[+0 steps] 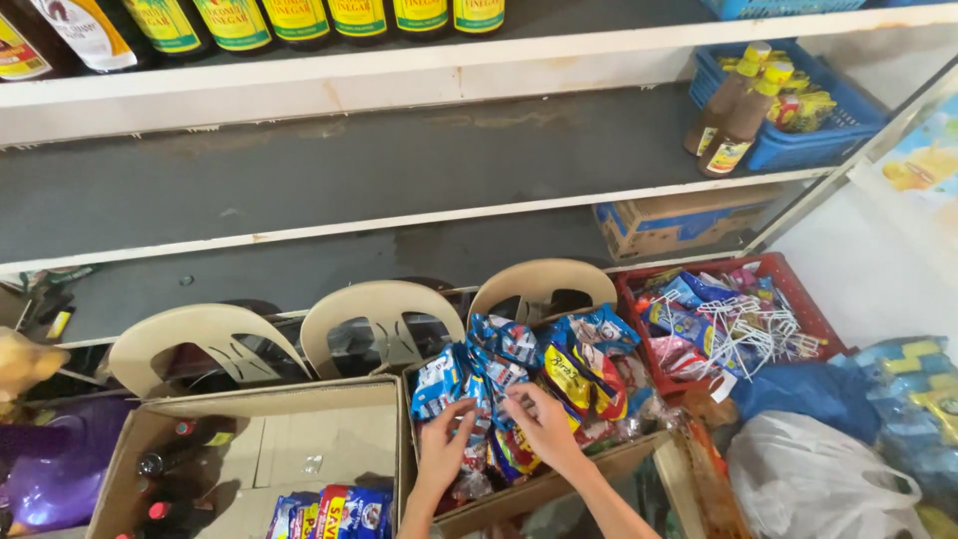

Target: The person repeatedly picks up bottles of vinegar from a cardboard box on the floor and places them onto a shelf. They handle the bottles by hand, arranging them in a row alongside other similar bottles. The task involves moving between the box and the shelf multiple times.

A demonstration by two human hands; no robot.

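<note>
Head view: both my hands are down in the middle cardboard box (639, 454) of snack packets (519, 374). My left hand (444, 444) pinches a blue-and-white packet (439, 384); my right hand (544, 424), close beside it, grips another. Red crate (788, 289) of packets to the right. Dark bottles (299, 20) with yellow-green labels line the top shelf.

Three beige plastic chair backs (384, 319) stand below a grey shelf (349, 170) lined with dark glass bottles (299, 20). A blue plastic basket (808, 145) holds brown sauce bottles (733, 115); a red plastic crate (803, 299) and white plastic bag (808, 479) sit at right.
</note>
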